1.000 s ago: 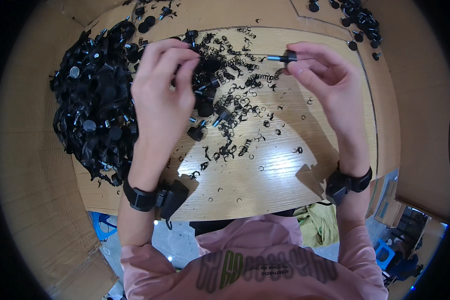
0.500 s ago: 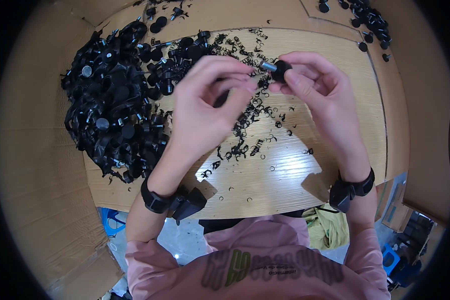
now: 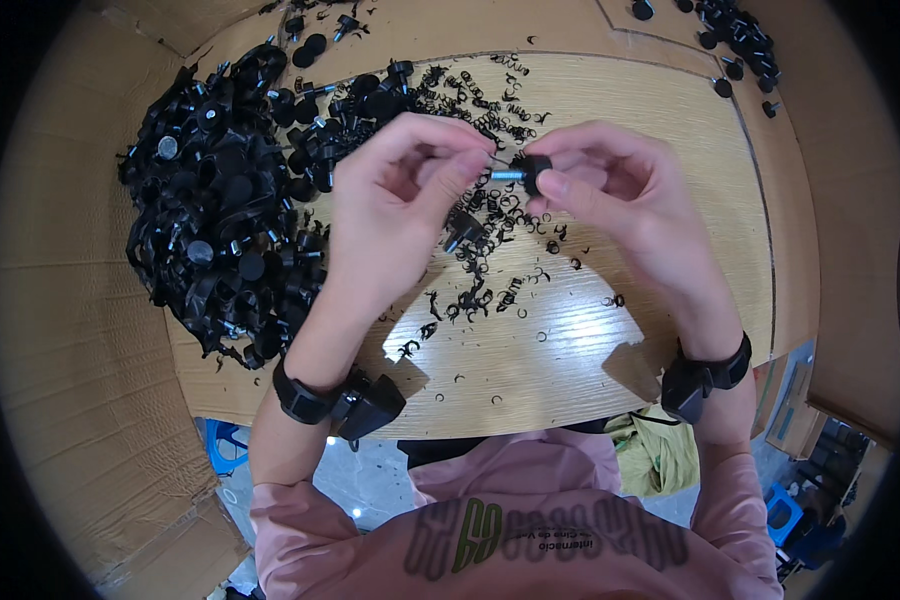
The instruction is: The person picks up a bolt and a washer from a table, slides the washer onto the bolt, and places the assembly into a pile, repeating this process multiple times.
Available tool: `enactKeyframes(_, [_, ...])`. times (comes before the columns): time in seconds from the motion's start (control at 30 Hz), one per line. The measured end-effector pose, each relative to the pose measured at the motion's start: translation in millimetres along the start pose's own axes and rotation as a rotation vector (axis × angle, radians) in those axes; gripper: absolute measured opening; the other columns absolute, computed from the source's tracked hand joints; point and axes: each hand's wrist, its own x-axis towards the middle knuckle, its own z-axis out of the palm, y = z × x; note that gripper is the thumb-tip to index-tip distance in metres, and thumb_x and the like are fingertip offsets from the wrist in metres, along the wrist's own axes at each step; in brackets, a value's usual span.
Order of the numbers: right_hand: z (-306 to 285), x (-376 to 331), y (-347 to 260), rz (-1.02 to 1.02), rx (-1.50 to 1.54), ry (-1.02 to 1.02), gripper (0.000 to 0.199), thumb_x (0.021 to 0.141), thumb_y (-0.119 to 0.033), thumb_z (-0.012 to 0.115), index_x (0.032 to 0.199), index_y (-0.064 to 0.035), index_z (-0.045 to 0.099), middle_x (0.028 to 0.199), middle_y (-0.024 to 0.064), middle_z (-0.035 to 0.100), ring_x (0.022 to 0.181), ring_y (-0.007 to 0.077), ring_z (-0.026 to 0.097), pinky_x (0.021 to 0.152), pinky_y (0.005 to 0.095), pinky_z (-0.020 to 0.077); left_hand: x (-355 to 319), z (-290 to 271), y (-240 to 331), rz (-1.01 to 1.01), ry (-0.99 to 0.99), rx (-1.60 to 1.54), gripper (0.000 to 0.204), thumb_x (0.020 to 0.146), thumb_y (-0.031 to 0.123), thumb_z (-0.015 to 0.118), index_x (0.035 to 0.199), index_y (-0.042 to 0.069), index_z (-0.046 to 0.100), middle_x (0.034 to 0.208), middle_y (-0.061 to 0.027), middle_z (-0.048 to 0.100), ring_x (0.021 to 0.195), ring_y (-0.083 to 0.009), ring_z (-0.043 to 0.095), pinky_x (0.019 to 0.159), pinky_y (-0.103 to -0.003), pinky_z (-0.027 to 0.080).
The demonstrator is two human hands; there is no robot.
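My right hand point(image 3: 615, 180) grips a black round-headed screw foot point(image 3: 536, 174) by its head, its silver threaded shank pointing left. At the shank's tip, the thumb and forefinger of my left hand point(image 3: 400, 190) are pinched together. A thin dark sliver shows by those fingertips; whether they hold it or the tip, I cannot make out. Just below the left fingers is a second black screw foot point(image 3: 463, 232); whether it lies on the table or is tucked in the hand is unclear. Black curled trimmings point(image 3: 490, 255) are strewn on the wooden table beneath both hands.
A large heap of black screw feet point(image 3: 220, 200) fills the left side, against a cardboard wall point(image 3: 70, 230). More screw feet point(image 3: 740, 45) lie at the far right, on cardboard beyond the wooden board point(image 3: 690, 240). Black devices point(image 3: 310, 400) are strapped to both my wrists.
My right hand has brought the screw foot left and slightly down, turning its shank level. My left fingers have closed in at the shank's tip. The second screw foot shows more clearly.
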Motion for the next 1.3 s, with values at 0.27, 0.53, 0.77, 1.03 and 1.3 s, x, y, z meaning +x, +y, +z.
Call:
enactKeyframes(0.27, [-1,-4,-11,-0.229,-0.077,0.150,0.022,0.082,-0.004,0.069,0.103,0.0014,0.064,0.089,0.0062,0.067,0.083,0.0108,0.065,0.074,0.0218,0.0518,5,-15,1,-0.117,0.142,0.064,0.008,0.089,0.002,0.060,0.096,-0.002,0.061,0.092,-0.0078,0.066,0.085,-0.0101,0.062,0.080,-0.022,0.049])
enactKeyframes(0.53, [-10,2,-12,-0.319,-0.222,0.344,0.026,0.084,-0.003,0.067,0.109,0.0023,0.061,0.092,0.0086,0.067,0.086,0.0139,0.066,0.074,0.0218,0.0511,10,-22,4,-0.035,0.228,-0.068,0.011,0.093,0.007,0.054,0.098,-0.001,0.060,0.105,-0.0101,0.063,0.089,-0.0098,0.056,0.086,-0.022,0.043])
enactKeyframes(0.77, [-13,-2,-13,-0.277,-0.059,0.101,0.027,0.082,-0.003,0.068,0.108,0.0015,0.062,0.090,0.0073,0.066,0.083,0.0125,0.065,0.074,0.0224,0.0510,13,-33,-9,-0.071,0.289,-0.259,0.011,0.093,0.007,0.055,0.097,-0.003,0.058,0.104,-0.0130,0.065,0.088,-0.0116,0.058,0.085,-0.024,0.046])
enactKeyframes(1.03, [-6,6,1,-0.326,-0.375,0.393,0.025,0.080,0.000,0.070,0.104,0.0018,0.063,0.091,0.0057,0.066,0.086,0.0100,0.063,0.078,0.0231,0.0519,6,-26,12,-0.244,-0.191,-0.273,0.006,0.091,0.006,0.055,0.097,0.003,0.053,0.092,-0.0069,0.062,0.078,-0.0087,0.057,0.072,-0.021,0.046])
enactKeyframes(1.3, [14,-4,2,-0.292,-0.115,0.189,0.027,0.081,0.005,0.067,0.106,0.0040,0.058,0.098,0.0106,0.065,0.091,0.0142,0.064,0.082,0.0253,0.0531,-2,5,6,-0.215,-0.145,-0.071,0.022,0.087,0.002,0.063,0.106,0.000,0.055,0.090,-0.0032,0.063,0.083,-0.0057,0.058,0.069,-0.019,0.047])
